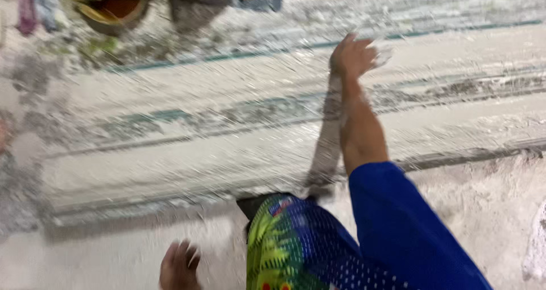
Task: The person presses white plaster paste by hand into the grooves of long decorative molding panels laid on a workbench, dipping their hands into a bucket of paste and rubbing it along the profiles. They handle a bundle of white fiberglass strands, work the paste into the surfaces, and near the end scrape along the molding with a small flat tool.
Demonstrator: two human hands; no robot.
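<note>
matt, rough, powdery white stone steps (170, 153); smooth blue cloth sleeve (398, 221); green patterned cloth (278, 244); glossy yellow bowl (111, 8).

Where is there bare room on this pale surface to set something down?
The wide pale band left of the right hand, between the dark streaks, lies bare. So does the powdery patch left of the left hand. The top left is crowded around the yellow bowl.

An outdoor work yard: powder-coated ground (170, 153) and a yellow basin (111, 8).
</note>
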